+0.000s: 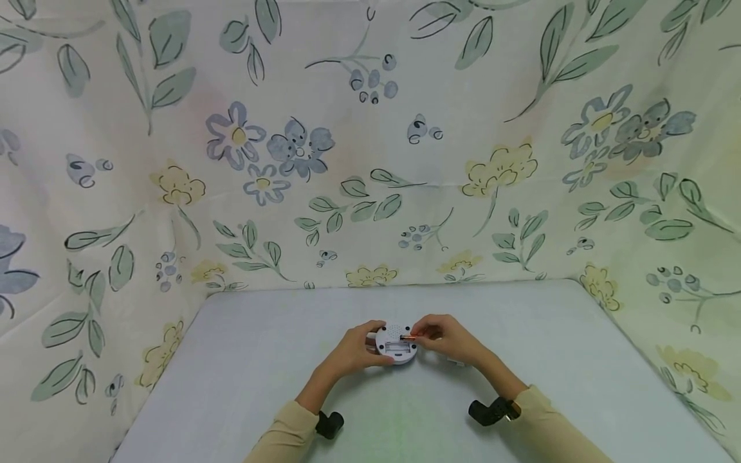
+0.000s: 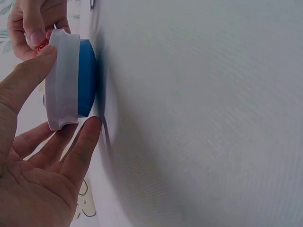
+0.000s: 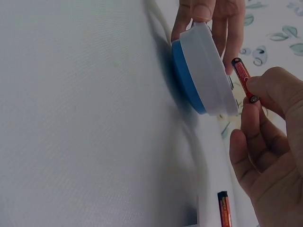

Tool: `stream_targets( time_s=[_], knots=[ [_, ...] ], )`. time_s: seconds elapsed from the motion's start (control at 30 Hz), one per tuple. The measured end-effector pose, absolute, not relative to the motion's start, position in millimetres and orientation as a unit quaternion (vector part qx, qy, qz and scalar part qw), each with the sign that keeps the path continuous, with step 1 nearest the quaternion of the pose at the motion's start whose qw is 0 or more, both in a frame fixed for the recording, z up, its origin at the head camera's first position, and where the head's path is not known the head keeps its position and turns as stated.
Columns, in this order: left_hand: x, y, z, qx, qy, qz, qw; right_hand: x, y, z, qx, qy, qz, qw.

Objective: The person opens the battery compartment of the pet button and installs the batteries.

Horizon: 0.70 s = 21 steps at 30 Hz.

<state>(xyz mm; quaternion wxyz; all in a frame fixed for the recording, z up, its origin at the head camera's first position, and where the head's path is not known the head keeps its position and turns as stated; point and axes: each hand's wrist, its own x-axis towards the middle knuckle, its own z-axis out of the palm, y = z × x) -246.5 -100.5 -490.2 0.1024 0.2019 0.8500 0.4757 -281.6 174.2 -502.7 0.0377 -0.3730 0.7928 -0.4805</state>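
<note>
A round white device (image 1: 396, 357) with a blue underside (image 2: 86, 78) shows its back, with speaker holes and a battery compartment (image 1: 398, 348). My left hand (image 1: 349, 350) grips its rim between thumb and fingers. My right hand (image 1: 451, 337) pinches a red-and-black battery (image 3: 245, 79) between thumb and fingertips, just over the compartment. In the right wrist view that battery is apart from the device. Whether the compartment holds anything is too small to tell.
A second red-and-black battery (image 3: 225, 209) appears low in the right wrist view. Beside the right wrist a small white piece (image 1: 456, 363) lies on the white tabletop (image 1: 260, 334). Floral cloth (image 1: 370, 141) rises behind and at both sides. Black wrist cameras sit on both forearms.
</note>
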Motion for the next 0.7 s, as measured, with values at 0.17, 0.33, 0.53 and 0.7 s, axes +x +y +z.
stream_targets(
  time_s=[0.17,0.33,0.53,0.7],
  knots=[
    [-246.5,-100.5,-490.0,0.205,0.847,0.481,0.101,-280.6,172.3,-502.3,-0.370,0.797,-0.476,0.040],
    [-246.4,-100.3,-489.7,0.205,0.846,0.481,0.101,-263.7,165.9,-480.5,-0.355,0.805,-0.474,0.045],
    [-246.0,-99.9,-490.4,0.202,0.848,0.480,0.101,-252.8,163.2,-463.6,-0.354,0.804,-0.474,0.052],
    [-246.7,-100.0,-490.8,0.206,0.849,0.477,0.097,-259.1,165.7,-473.2,-0.356,0.807,-0.469,0.049]
  ],
)
